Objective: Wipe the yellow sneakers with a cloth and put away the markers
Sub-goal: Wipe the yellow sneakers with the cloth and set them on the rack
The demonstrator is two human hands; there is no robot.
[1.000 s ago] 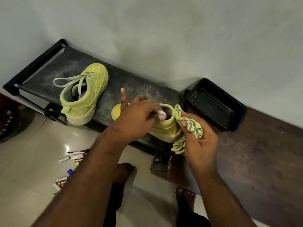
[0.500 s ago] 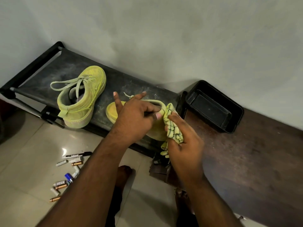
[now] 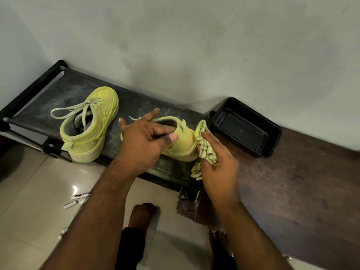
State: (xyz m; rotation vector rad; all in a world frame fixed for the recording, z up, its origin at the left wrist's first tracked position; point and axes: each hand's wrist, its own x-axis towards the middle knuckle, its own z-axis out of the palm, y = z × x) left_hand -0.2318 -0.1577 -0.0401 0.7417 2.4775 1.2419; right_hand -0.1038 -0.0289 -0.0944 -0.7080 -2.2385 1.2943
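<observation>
while the left hand [image 3: 144, 141] grips the collar of the dusty yellow fabric sneaker [image 3: 181, 141] on the black rack shelf [image 3: 136, 106], the right hand [image 3: 218, 162] clutches the crumpled yellow patterned cloth [image 3: 204, 145] against its heel; i'd press firmly, stroking downward.

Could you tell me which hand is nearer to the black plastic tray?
The right hand, holding the yellow patterned cloth, is just beside the black plastic tray; the left hand grips the yellow sneaker farther away.

Two yellow sneakers [image 3: 91, 127] on rack, crumpled cloth [image 3: 204, 145] against heel, markers [image 3: 78, 197] on floor
</observation>
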